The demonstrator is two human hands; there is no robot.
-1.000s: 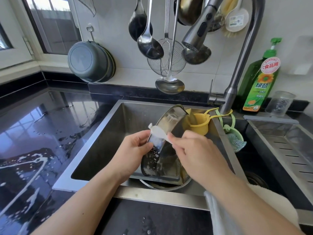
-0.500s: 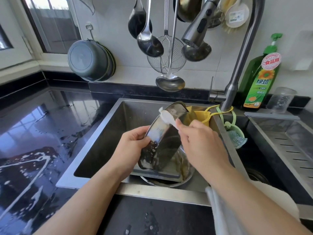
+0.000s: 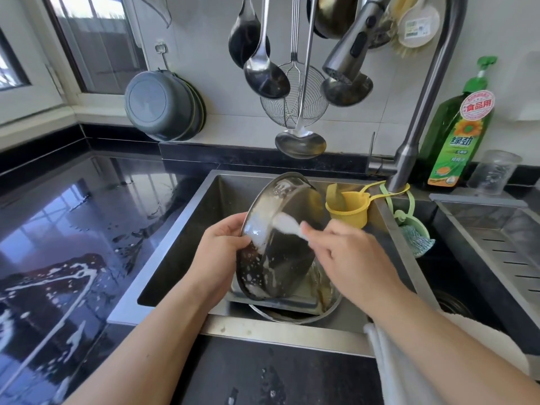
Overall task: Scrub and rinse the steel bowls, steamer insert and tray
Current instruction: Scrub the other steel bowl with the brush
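Observation:
A soapy steel bowl (image 3: 280, 247) stands tilted on edge over the sink (image 3: 187, 229), its inside facing right. My left hand (image 3: 222, 252) grips its left rim. My right hand (image 3: 347, 258) pinches a white scrubbing cloth (image 3: 285, 223) and presses it inside the bowl. Beneath the bowl lie a flat steel tray (image 3: 280, 302) and, under that, a round steel bowl (image 3: 327, 311), both partly hidden.
The faucet (image 3: 409, 159) rises at the sink's back right, its spray head (image 3: 347, 51) overhead among hanging ladles. A yellow cup (image 3: 347, 211) and green scrubber (image 3: 415, 238) hang by it. Dish soap bottle (image 3: 455, 135) stands right. Wet, foamy black counter (image 3: 58, 244) lies left; drain rack (image 3: 496, 244) right.
The bowl has been turned and tipped higher in my left hand. My right hand's cloth moved from the rim's outside up along the rim and then down into the bowl's inside.

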